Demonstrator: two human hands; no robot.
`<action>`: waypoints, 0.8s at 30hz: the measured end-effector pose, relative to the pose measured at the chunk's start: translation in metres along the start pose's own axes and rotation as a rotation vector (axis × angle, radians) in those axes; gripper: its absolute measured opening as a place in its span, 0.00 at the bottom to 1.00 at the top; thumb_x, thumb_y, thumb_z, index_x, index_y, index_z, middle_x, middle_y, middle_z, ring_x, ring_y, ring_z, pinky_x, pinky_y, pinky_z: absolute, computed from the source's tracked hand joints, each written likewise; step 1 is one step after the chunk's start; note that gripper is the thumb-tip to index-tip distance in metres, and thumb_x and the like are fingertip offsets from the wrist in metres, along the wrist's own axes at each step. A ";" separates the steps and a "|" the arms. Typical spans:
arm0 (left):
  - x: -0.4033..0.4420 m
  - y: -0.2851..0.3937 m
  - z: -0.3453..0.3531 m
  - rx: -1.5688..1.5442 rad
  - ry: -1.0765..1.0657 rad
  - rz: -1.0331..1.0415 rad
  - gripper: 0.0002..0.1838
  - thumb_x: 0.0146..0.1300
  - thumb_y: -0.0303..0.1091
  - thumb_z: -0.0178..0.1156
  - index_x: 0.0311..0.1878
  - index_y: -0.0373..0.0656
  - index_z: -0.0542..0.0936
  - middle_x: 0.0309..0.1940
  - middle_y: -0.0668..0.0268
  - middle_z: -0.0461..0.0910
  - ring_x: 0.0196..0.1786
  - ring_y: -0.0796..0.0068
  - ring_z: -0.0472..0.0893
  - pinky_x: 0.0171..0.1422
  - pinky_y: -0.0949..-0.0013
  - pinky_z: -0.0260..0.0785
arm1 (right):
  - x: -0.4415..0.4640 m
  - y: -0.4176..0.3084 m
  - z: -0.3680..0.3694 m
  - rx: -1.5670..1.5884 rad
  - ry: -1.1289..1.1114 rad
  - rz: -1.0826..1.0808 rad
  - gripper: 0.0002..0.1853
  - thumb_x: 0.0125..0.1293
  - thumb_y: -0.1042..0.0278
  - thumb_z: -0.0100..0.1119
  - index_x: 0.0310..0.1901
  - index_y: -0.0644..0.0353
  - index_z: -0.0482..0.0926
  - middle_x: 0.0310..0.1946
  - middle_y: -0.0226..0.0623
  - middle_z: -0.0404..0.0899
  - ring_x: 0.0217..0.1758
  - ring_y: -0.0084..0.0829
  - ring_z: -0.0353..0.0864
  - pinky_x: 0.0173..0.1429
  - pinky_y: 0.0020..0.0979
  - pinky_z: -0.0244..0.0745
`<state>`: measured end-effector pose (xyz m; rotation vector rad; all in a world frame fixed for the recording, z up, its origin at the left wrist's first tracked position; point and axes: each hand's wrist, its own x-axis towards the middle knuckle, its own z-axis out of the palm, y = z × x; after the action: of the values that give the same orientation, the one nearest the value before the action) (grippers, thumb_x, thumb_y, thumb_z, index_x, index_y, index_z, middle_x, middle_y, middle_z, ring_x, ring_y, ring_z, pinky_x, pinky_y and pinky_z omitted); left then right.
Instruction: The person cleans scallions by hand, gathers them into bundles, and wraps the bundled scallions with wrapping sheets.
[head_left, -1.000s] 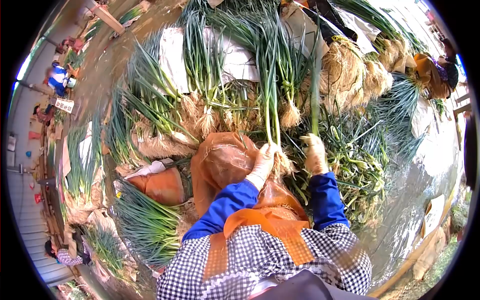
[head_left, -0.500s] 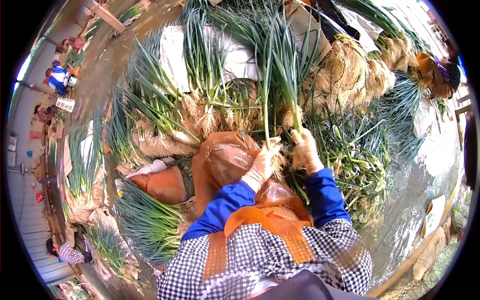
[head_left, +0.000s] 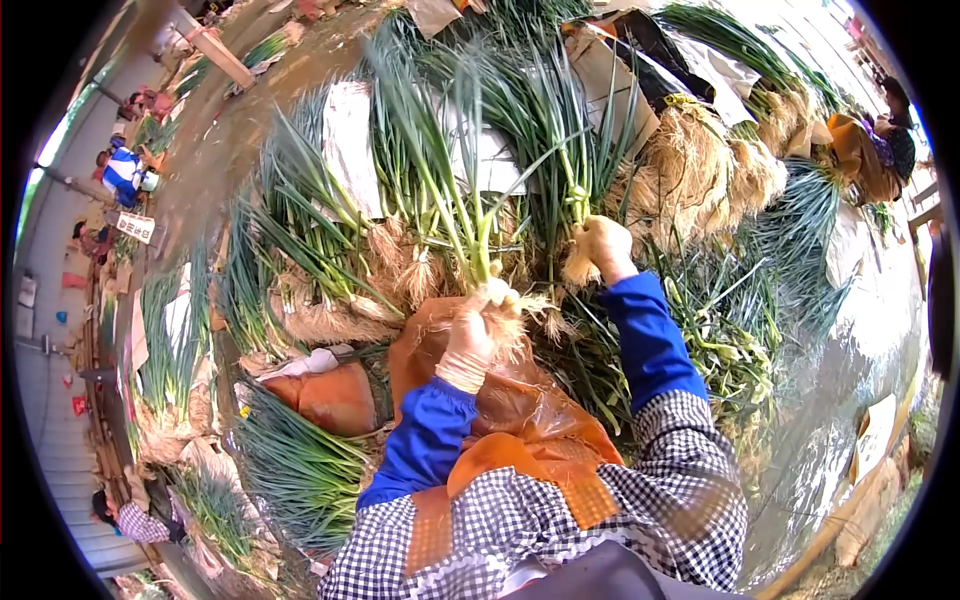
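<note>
While pale-rooted green onions [head_left: 481,245] are gripped by the left hand [head_left: 474,325] above a glossy orange apron [head_left: 525,405], another green-stemmed bunch [head_left: 577,205] is apparently clasped by the right hand [head_left: 607,246]; leafy green bunches [head_left: 318,210] are already laid out ahead, a tangled green heap [head_left: 728,350] seemingly left unsorted.

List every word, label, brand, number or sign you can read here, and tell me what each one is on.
White sign at the far left: dark characters, too small and blurred to read.
No other lettering can be made out, including on the orange apron or the green onions in the left hand.
</note>
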<state>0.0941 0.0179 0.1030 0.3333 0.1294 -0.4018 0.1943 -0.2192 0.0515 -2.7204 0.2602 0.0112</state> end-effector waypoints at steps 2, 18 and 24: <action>-0.001 -0.020 -0.012 0.093 0.263 -0.184 0.13 0.60 0.29 0.57 0.48 0.40 0.73 0.28 0.66 0.78 0.29 0.75 0.77 0.32 0.73 0.72 | -0.027 0.003 -0.009 0.531 -0.151 0.122 0.18 0.59 0.51 0.57 0.36 0.59 0.81 0.25 0.34 0.80 0.31 0.29 0.80 0.39 0.31 0.74; -0.017 -0.120 -0.073 0.693 0.452 -0.083 0.04 0.53 0.26 0.61 0.32 0.40 0.76 0.27 0.71 0.74 0.31 0.78 0.74 0.36 0.75 0.68 | -0.091 -0.015 0.045 -0.017 0.178 0.056 0.17 0.63 0.47 0.51 0.35 0.53 0.79 0.21 0.44 0.79 0.24 0.41 0.80 0.28 0.35 0.74; -0.001 -0.121 -0.086 0.480 0.539 -0.038 0.07 0.56 0.33 0.59 0.30 0.38 0.77 0.22 0.68 0.76 0.28 0.76 0.75 0.35 0.73 0.68 | -0.185 0.014 0.020 0.102 0.092 -0.464 0.12 0.59 0.59 0.57 0.23 0.54 0.75 0.14 0.39 0.73 0.15 0.38 0.74 0.20 0.37 0.68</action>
<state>0.0390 -0.0569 -0.0122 0.9114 0.5709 -0.3705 0.0105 -0.1907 0.0357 -2.6171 -0.3390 -0.2504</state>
